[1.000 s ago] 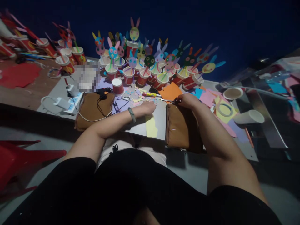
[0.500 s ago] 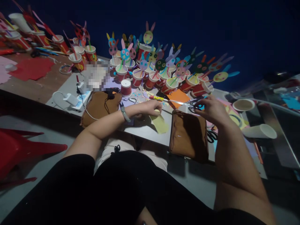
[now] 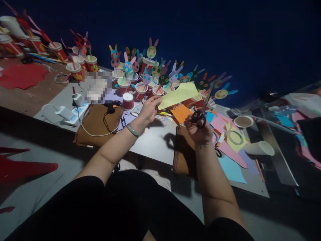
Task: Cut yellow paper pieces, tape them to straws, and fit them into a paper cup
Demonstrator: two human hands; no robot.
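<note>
Stretching across the middle of the frame, a table carries a brown pouch just right of centre. At the frame's centre, the left hand pinches yellow paper by its left end; right of centre, the right hand grips scissors, blades pointing up.

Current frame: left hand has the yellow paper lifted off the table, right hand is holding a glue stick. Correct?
One error: the right hand is holding black-handled scissors, as the head view shows. The rest stands: the left hand has the yellow paper lifted off the table.
</note>
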